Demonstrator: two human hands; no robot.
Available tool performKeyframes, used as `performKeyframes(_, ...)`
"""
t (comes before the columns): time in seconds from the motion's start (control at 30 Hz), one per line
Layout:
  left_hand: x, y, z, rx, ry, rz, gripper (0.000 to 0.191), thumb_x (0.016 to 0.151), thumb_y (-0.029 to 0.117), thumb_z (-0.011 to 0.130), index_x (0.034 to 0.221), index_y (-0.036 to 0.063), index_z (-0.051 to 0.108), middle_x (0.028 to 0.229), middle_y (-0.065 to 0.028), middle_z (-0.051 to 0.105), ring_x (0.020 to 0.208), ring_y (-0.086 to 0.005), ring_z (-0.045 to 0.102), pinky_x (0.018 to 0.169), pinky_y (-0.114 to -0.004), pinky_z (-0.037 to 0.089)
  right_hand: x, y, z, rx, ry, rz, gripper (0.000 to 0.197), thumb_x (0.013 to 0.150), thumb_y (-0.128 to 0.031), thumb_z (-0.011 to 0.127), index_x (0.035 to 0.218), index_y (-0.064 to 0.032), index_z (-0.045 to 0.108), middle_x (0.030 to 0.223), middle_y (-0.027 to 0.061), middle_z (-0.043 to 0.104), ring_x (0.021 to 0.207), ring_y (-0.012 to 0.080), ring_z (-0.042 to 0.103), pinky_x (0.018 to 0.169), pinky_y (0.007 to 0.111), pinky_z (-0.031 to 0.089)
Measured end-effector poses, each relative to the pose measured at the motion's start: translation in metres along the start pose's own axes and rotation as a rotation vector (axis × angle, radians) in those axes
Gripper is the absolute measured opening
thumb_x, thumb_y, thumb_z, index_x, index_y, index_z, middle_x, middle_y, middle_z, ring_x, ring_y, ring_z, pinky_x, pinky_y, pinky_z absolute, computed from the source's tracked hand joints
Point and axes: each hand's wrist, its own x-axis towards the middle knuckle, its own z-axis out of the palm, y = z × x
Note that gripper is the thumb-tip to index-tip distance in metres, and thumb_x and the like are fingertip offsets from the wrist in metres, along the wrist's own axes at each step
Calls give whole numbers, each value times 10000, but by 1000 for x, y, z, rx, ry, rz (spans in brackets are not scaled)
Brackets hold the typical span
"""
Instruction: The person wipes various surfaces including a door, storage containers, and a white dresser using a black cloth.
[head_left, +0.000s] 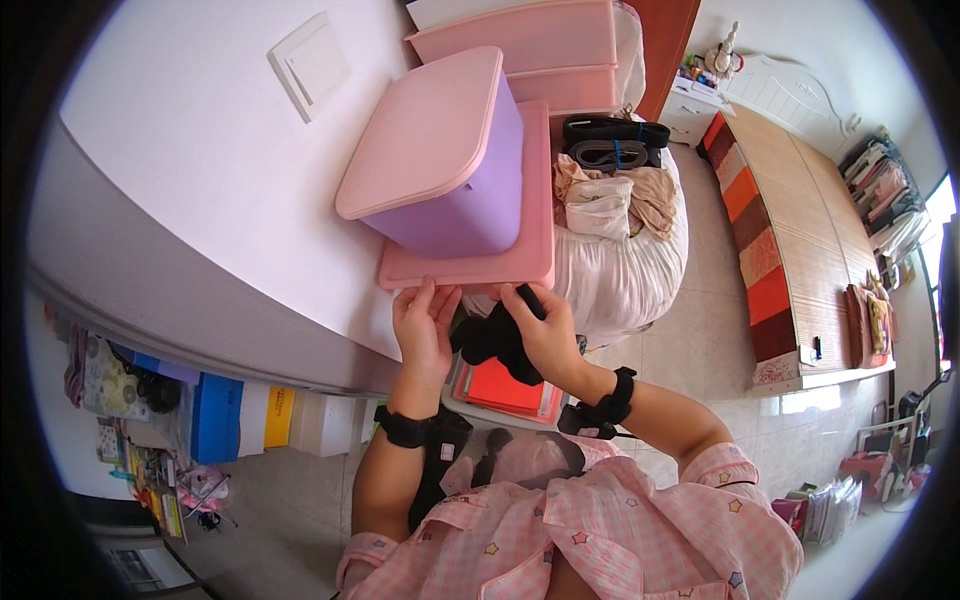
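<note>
My left hand (426, 326) is at the front edge of a large pink storage-box lid (465, 271), its fingertips touching the rim. Whether they grip it is unclear. In my right hand (551, 330) is a bundle of soft black fabric (495, 341), with one rolled end sticking up past the thumb; that hand's fingertips are also close to the lid's edge. On top of the lid stands a purple plastic box (457, 225), closed with its own pale pink lid (427, 127). Below my hands, a container (459, 397) holds red and orange flat items (499, 390).
White fabric bag (622, 277) at right carries folded clothes (600, 206) and coiled black straps (615, 135). More pink boxes (555, 37) stand behind. A white wall with a switch (311, 67) borders the left. Farther right is a bed (802, 202).
</note>
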Motion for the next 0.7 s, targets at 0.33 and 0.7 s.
performKeyframes(0.33,0,8,1,86,77,-17,436,796,14,656,1086,40,331,1019,-146,550,917,-256,593,850,-411,508,12,10,-4,-36,27,185,329,876,-269,617,773,43,596,664,-5,546,621,51,471,531,246,407)
performKeyframes(0.7,-4,8,-55,417,177,126,309,868,448,561,898,145,506,908,-4,529,869,-128,501,765,-269,390,9,-14,-44,311,233,127,187,866,-123,542,876,49,615,775,12,602,682,74,534,624,224,443)
